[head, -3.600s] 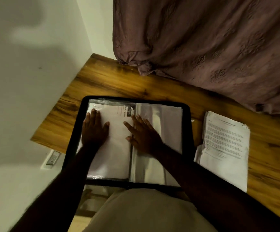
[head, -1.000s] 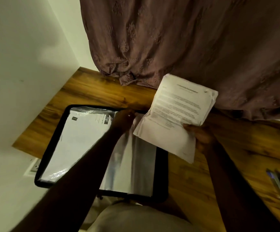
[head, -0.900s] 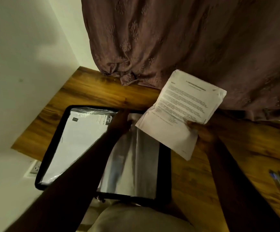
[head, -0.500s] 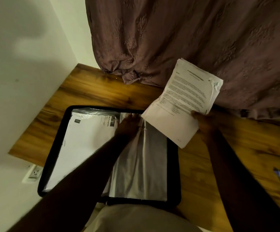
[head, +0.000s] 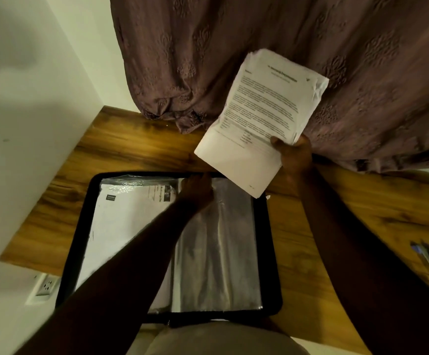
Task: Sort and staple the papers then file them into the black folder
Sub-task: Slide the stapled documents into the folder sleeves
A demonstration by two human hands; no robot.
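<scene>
Above the far corner of the open black folder (head: 266, 252), I've got the paper bundle (head: 262, 116) gripped in my right hand (head: 294, 156), raised off the wooden desk (head: 131, 149). My left hand (head: 196, 193) sits at the top edge of the empty clear sleeve (head: 216, 252), grip unclear to me. I read this as the filing step, so next I'd line the bundle up with that mouth.

Black folder (head: 78, 239) open on wooden table (head: 136, 149)
</scene>
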